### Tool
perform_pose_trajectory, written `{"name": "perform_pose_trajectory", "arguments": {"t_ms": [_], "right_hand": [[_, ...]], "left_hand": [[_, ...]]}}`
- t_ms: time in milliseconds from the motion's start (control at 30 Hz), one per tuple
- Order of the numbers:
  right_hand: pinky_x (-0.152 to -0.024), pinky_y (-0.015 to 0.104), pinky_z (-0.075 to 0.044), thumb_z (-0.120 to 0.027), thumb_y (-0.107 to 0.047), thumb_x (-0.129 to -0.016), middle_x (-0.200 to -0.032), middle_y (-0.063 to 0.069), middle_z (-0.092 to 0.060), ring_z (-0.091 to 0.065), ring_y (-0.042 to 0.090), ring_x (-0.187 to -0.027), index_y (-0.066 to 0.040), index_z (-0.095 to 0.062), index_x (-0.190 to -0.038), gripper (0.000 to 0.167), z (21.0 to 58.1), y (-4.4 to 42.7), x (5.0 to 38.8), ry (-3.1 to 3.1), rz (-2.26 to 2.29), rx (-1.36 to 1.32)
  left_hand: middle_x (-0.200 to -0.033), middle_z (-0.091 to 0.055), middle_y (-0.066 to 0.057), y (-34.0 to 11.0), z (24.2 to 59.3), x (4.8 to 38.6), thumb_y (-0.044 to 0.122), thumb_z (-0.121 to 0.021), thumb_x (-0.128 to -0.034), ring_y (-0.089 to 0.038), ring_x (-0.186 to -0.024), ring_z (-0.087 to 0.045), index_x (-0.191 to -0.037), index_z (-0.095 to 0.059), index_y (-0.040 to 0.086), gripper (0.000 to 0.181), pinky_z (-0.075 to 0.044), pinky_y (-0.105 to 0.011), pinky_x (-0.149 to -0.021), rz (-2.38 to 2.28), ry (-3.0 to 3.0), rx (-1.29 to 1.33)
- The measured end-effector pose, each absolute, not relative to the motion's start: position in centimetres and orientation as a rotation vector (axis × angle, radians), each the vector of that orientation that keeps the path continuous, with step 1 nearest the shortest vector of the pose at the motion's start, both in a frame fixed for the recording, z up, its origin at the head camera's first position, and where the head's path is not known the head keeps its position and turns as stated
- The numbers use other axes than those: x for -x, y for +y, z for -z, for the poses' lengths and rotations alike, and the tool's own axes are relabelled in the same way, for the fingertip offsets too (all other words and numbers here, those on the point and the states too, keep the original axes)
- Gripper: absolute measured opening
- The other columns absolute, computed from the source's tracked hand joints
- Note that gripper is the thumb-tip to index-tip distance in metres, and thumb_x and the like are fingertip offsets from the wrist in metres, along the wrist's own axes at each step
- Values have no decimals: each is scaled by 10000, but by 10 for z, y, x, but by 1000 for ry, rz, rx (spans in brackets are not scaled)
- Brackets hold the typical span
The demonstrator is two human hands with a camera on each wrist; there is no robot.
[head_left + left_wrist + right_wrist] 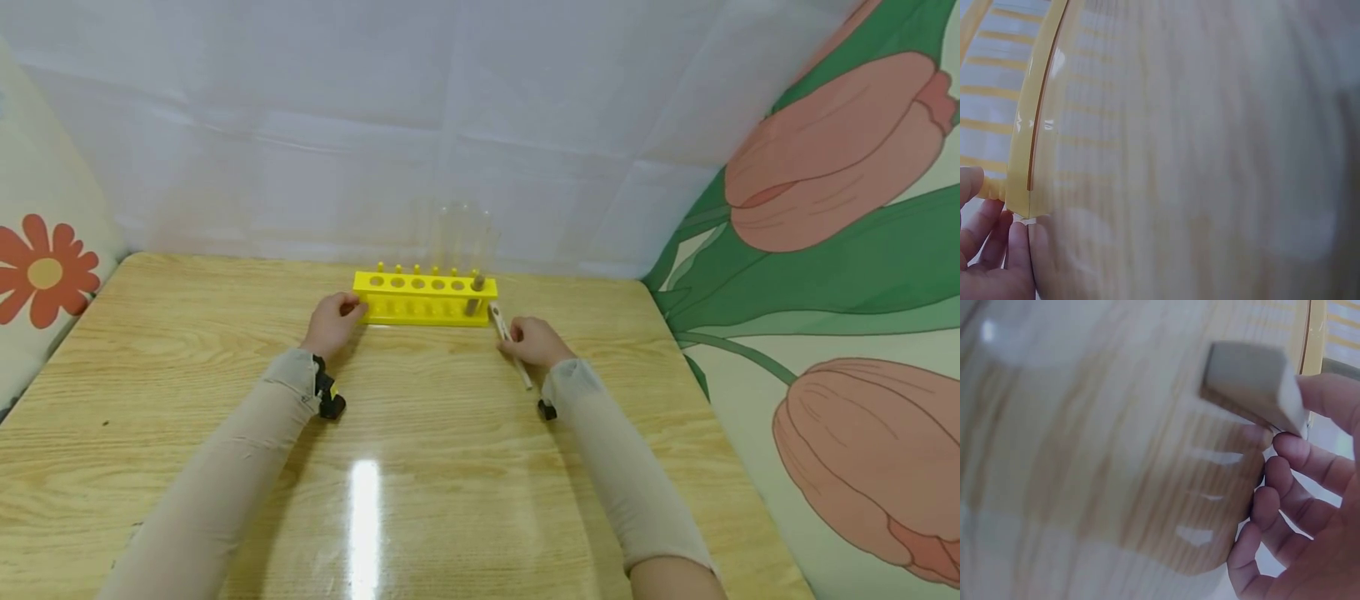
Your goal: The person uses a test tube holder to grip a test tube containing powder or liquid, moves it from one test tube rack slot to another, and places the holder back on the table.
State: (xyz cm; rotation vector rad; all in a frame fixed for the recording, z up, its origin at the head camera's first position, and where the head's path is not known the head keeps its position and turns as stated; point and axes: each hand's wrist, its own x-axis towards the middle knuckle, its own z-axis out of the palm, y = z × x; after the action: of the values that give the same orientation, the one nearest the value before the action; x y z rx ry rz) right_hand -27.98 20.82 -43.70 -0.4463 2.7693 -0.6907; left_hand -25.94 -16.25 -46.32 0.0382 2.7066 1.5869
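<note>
While the left hand (330,325) pinches the left end of the yellow rack (424,292), the right hand (536,341), nearer the dark tube (477,284), pinches a wooden clamp (501,322), long axis slanting near-right from just beside the rack's right end.

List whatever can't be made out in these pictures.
Clear tubes: head view, too faint against the white backdrop to count.
Dark item in the yellow rack: head view, too small to identify.
Left hand: left wrist view, cut by the left edge.
Wooden clamp: head view, right hand covers part.
</note>
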Motion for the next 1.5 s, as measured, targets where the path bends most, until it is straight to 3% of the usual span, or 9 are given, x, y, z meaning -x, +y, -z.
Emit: {"name": "perform_pose_trajectory", "arguments": {"t_ms": [1033,1500], "right_hand": [[-602,300,-399,-661,-271,-975,-709,41,-499,-457,183,-654,-87,-532,-790,291,434,208,272,2808,734,375],[-636,321,-444,-641,-247,-975,-784,81,-550,-511,216,-710,-36,-576,-885,237,440,211,274,2852,840,323]], "left_hand": [[-1304,-495,-320,-164,465,256,223,-506,-1081,-437,-1184,-480,-1356,-510,-136,452,-396,-553,-1044,-1586,2746,-46],[-1335,-477,-315,-162,464,254,250,-496,-1084,-448,-1221,-470,-1439,-458,-115,511,-387,-558,-1071,-1569,2738,-39]]}}
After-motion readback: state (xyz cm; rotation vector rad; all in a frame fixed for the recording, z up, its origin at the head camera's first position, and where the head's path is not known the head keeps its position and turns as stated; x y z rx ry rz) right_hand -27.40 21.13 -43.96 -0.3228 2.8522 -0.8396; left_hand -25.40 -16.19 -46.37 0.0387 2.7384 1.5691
